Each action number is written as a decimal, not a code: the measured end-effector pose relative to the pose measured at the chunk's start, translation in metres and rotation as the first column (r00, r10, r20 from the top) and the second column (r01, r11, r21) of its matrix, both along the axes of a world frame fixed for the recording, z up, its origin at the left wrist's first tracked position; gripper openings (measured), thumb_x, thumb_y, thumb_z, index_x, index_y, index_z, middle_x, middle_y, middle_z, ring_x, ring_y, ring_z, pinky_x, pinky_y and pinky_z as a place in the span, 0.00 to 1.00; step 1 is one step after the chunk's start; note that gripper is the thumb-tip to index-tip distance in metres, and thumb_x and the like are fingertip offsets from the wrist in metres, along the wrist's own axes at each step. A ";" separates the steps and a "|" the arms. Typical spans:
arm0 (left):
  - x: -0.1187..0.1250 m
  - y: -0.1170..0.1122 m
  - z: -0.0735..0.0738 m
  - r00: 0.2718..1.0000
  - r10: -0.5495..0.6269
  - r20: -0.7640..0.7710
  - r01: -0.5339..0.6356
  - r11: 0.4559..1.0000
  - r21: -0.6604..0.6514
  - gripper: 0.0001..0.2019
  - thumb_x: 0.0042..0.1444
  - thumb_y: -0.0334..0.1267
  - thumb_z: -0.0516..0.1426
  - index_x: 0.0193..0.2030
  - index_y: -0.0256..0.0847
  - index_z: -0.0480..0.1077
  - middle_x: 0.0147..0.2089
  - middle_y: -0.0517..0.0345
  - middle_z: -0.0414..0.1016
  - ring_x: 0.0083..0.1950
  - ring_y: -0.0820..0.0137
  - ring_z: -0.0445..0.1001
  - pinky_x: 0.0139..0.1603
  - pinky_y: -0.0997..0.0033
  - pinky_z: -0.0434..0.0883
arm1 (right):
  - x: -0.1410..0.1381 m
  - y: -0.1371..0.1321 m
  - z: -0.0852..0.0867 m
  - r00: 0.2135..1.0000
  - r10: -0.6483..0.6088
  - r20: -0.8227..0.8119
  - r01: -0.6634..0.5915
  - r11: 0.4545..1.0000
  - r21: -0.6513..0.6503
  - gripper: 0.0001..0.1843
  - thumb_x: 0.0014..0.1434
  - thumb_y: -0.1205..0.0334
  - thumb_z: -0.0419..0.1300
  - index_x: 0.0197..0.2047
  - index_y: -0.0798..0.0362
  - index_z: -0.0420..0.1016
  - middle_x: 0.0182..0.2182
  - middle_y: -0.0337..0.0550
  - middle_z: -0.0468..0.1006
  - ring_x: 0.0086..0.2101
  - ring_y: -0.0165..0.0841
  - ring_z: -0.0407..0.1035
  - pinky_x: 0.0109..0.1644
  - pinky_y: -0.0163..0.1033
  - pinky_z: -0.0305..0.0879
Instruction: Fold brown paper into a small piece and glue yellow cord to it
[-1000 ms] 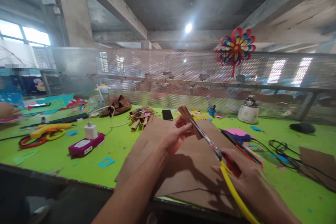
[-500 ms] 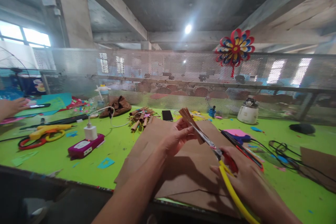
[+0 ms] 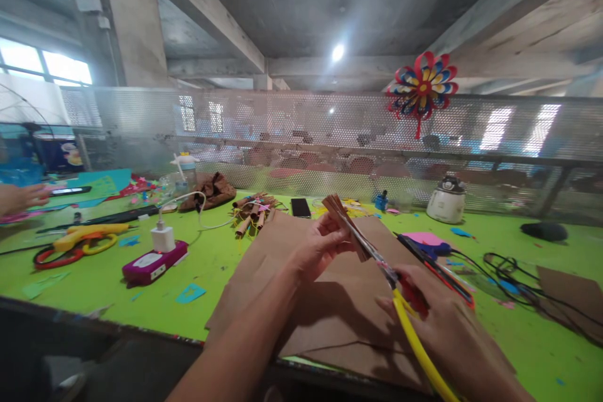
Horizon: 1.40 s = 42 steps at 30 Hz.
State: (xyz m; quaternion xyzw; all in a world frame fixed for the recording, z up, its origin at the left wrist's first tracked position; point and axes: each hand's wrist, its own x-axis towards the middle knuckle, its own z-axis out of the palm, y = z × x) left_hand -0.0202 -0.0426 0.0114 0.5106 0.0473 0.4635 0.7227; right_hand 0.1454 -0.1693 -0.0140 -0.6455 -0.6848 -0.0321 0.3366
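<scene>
My left hand pinches a folded stack of brown paper strips and holds it upright above a large brown paper sheet. My right hand grips red and yellow scissors. Their blades reach up into the lower edge of the strip stack. Both hands hover over the brown sheet near the front edge of the green table.
A white charger on a magenta power bank, a second pair of scissors, a pile of brown paper rolls, a phone and black cables lie around. Another person's hand rests far left. A mesh fence backs the table.
The scissors have worked slightly further along the strip stack. The other person's hand at far left has shifted a little. My hands stay in nearly the same place.
</scene>
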 end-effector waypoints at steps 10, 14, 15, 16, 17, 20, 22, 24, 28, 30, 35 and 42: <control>0.002 0.001 -0.001 1.000 0.017 -0.002 -0.017 0.999 0.036 0.16 0.42 0.33 0.64 0.38 0.36 0.68 0.36 0.55 0.69 0.36 0.70 0.71 0.41 0.65 0.69 | 0.001 0.002 0.001 1.000 0.003 0.011 -0.004 0.999 0.051 0.17 0.49 0.59 0.56 0.43 0.51 0.65 0.33 0.42 0.73 0.32 0.35 0.68 0.34 0.37 0.63; 0.001 0.000 -0.001 1.000 0.018 -0.009 -0.018 0.999 0.044 0.15 0.42 0.32 0.65 0.38 0.35 0.68 0.35 0.55 0.70 0.36 0.71 0.71 0.40 0.67 0.69 | 0.001 0.001 0.003 1.000 0.021 0.006 -0.021 0.999 0.042 0.17 0.49 0.59 0.57 0.44 0.51 0.64 0.34 0.43 0.73 0.33 0.35 0.68 0.35 0.37 0.63; 0.001 0.000 -0.001 1.000 0.016 -0.011 -0.016 0.999 0.044 0.15 0.42 0.32 0.65 0.38 0.35 0.68 0.35 0.55 0.70 0.36 0.71 0.71 0.40 0.67 0.69 | 0.001 0.001 0.003 1.000 0.023 0.003 -0.023 0.999 0.033 0.17 0.49 0.59 0.57 0.44 0.51 0.64 0.34 0.42 0.72 0.33 0.35 0.67 0.35 0.37 0.63; 0.001 -0.001 -0.001 1.000 0.014 -0.012 -0.014 0.999 0.043 0.15 0.42 0.32 0.65 0.37 0.35 0.68 0.35 0.55 0.70 0.36 0.71 0.71 0.40 0.67 0.69 | 0.001 0.001 0.003 1.000 0.020 -0.003 -0.020 0.999 0.028 0.17 0.50 0.58 0.57 0.44 0.51 0.64 0.33 0.42 0.72 0.32 0.35 0.67 0.35 0.37 0.63; 0.002 -0.001 -0.001 1.000 0.013 -0.013 -0.012 0.999 0.041 0.15 0.42 0.32 0.65 0.37 0.35 0.68 0.35 0.55 0.69 0.36 0.71 0.71 0.40 0.67 0.69 | 0.000 0.001 0.003 1.000 0.014 -0.009 -0.014 1.000 0.026 0.17 0.50 0.58 0.57 0.44 0.51 0.64 0.33 0.42 0.72 0.32 0.34 0.67 0.35 0.37 0.63; 0.002 -0.002 0.000 1.000 0.015 -0.015 -0.015 0.999 0.035 0.15 0.41 0.32 0.65 0.37 0.36 0.68 0.35 0.55 0.69 0.36 0.70 0.70 0.39 0.67 0.69 | -0.001 0.002 0.002 1.000 0.003 -0.029 -0.003 1.000 0.028 0.17 0.51 0.55 0.57 0.43 0.52 0.64 0.32 0.42 0.72 0.31 0.35 0.67 0.35 0.38 0.63; 0.002 -0.002 0.000 1.000 0.021 -0.012 -0.021 0.999 0.030 0.15 0.41 0.32 0.65 0.37 0.36 0.68 0.35 0.56 0.69 0.36 0.71 0.70 0.39 0.68 0.69 | -0.002 0.001 0.001 0.999 0.002 -0.041 -0.001 1.000 0.020 0.17 0.51 0.52 0.57 0.42 0.52 0.65 0.31 0.42 0.72 0.31 0.35 0.67 0.35 0.38 0.63; 0.002 -0.003 0.000 1.000 0.024 -0.005 -0.023 0.999 0.029 0.15 0.41 0.31 0.65 0.37 0.36 0.69 0.35 0.56 0.69 0.36 0.71 0.70 0.39 0.68 0.69 | -0.004 0.000 0.001 0.999 0.003 -0.052 -0.002 1.000 0.013 0.17 0.51 0.51 0.56 0.42 0.52 0.65 0.31 0.42 0.73 0.31 0.35 0.67 0.35 0.38 0.63; 0.002 -0.003 0.000 1.000 0.018 0.004 -0.018 0.999 0.036 0.15 0.42 0.32 0.64 0.39 0.36 0.69 0.37 0.55 0.69 0.38 0.70 0.70 0.39 0.67 0.69 | -0.007 -0.002 0.005 0.998 -0.008 -0.066 0.009 1.000 0.004 0.16 0.52 0.52 0.55 0.41 0.51 0.67 0.30 0.41 0.73 0.30 0.34 0.67 0.34 0.38 0.63; 0.002 -0.002 0.000 1.000 0.012 0.005 -0.013 0.999 0.032 0.17 0.42 0.31 0.64 0.40 0.37 0.69 0.38 0.55 0.69 0.39 0.70 0.70 0.39 0.67 0.69 | -0.007 -0.003 0.006 0.998 -0.009 -0.064 0.009 1.000 0.001 0.15 0.52 0.52 0.55 0.41 0.51 0.67 0.29 0.40 0.73 0.29 0.34 0.67 0.34 0.37 0.63; 0.001 -0.001 0.000 1.000 0.019 -0.004 -0.019 0.999 0.035 0.17 0.41 0.31 0.65 0.40 0.37 0.69 0.37 0.55 0.69 0.37 0.70 0.70 0.38 0.68 0.69 | -0.004 -0.002 0.006 0.999 0.003 -0.051 -0.003 1.000 0.003 0.15 0.52 0.52 0.55 0.41 0.51 0.67 0.28 0.40 0.73 0.28 0.34 0.67 0.32 0.36 0.63; 0.001 -0.002 0.001 1.000 0.010 -0.015 -0.009 0.999 0.045 0.17 0.41 0.32 0.65 0.40 0.37 0.68 0.36 0.56 0.69 0.36 0.71 0.70 0.38 0.68 0.69 | -0.005 -0.005 0.006 0.998 0.000 -0.064 0.000 1.000 -0.006 0.15 0.52 0.52 0.55 0.40 0.51 0.68 0.29 0.41 0.74 0.28 0.34 0.67 0.31 0.36 0.62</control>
